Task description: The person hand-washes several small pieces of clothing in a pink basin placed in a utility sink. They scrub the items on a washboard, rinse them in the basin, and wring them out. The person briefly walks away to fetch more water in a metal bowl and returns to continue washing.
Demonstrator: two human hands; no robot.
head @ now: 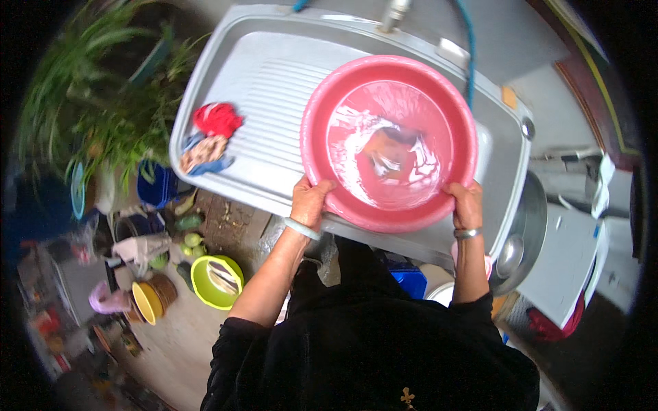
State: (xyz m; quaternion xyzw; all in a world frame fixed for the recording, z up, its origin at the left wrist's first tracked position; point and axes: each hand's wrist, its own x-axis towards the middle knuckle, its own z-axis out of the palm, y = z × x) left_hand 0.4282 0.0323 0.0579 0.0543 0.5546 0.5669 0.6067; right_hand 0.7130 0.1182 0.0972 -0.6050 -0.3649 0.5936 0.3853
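A round pink plastic basin with shiny, rippling water in it is held over the right part of a grey laundry sink. My left hand grips the basin's near rim at the left, thumb on top. At the right of the same rim, my right hand has a like hold, its thumb over the edge. The fingers beneath the rim are hidden. Whether the basin touches the sink is not plain. On the sink's ribbed washboard side lie a crumpled red cloth and a patterned cloth.
A tap and a blue hose are at the sink's far side. Leafy potted plants crowd the left. On the floor stand a lime-green basin and a blue bucket. A large metal bowl stands right of the sink.
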